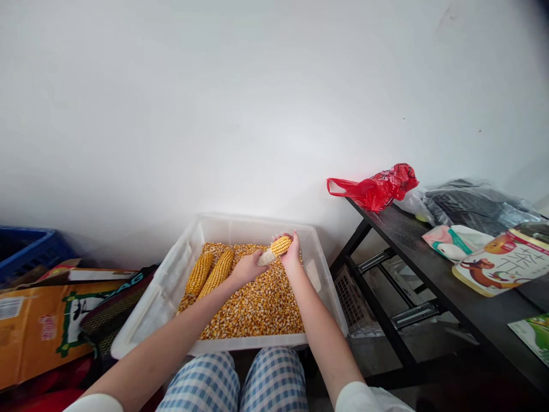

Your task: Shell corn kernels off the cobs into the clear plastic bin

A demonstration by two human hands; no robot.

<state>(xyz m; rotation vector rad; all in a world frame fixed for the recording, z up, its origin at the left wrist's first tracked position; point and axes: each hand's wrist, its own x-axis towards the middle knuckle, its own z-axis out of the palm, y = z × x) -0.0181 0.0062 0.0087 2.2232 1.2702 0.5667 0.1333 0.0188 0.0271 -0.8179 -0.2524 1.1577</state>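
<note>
A partly shelled corn cob (pixel 274 250) is held between my two hands over a white plastic bin (pixel 257 343). Its near left end is bare and pale, while yellow kernels cover the far right end. My left hand (pixel 249 268) is closed around the bare end. My right hand (pixel 292 252) wraps the kernel-covered end, its thumb along the side and some fingers hidden behind the cob. Loose corn kernels (pixel 257 312) fill the bin's bottom. Two full corn cobs, one outer (pixel 199 273) and one inner (pixel 219 271), lie on the kernels at the left.
A black table (pixel 412 240) stands at the right, bearing a red plastic bag (pixel 377 187), a printed jar (pixel 501 260) and other packages. At the left are a cardboard box (pixel 32 329), a black mesh bag (pixel 115 315) and a blue crate (pixel 34 252). A white wall rises behind the bin.
</note>
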